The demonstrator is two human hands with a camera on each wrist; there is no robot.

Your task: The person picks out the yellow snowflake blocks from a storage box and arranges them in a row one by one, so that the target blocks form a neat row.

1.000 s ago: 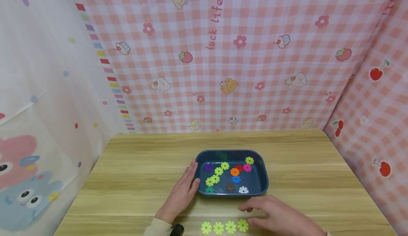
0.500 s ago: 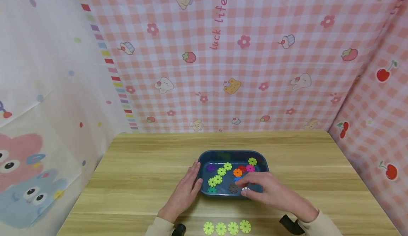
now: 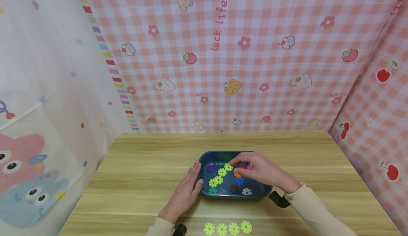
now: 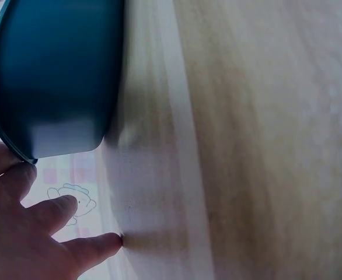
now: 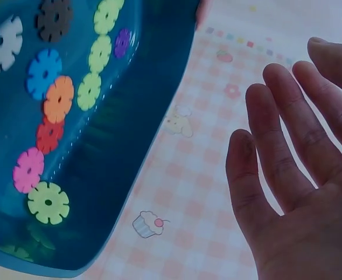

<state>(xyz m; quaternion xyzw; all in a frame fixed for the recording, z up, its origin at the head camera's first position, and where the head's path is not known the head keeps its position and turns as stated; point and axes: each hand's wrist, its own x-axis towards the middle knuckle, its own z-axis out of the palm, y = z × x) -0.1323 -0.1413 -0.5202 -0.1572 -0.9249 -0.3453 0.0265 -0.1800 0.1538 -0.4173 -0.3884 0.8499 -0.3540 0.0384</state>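
Note:
A dark blue tray (image 3: 223, 196) holds notched discs: yellow-green (image 3: 222, 172), purple (image 3: 212, 168), blue (image 3: 239, 181), brown (image 3: 234, 189), white (image 3: 247, 191) and others. My left hand (image 3: 185, 193) rests against the tray's left side, fingers extended; the left wrist view has its fingers (image 4: 54, 213) beside the tray wall. Over the tray's right half hovers my right hand (image 3: 262, 168), its thumb and index near the top yellow-green disc and the orange disc (image 5: 58, 99). In the right wrist view that hand (image 5: 311, 151) has relaxed, spread fingers and holds nothing visible.
Several yellow-green discs (image 3: 221, 229) lie in a row on the wooden table (image 3: 134, 179) in front of the tray. Patterned cloth (image 3: 274, 69) hangs behind the table and at both sides.
My right hand has moved from beside the row of discs, up and forward over the tray. My left hand stays at the tray's left side. The camera view has shifted slightly.

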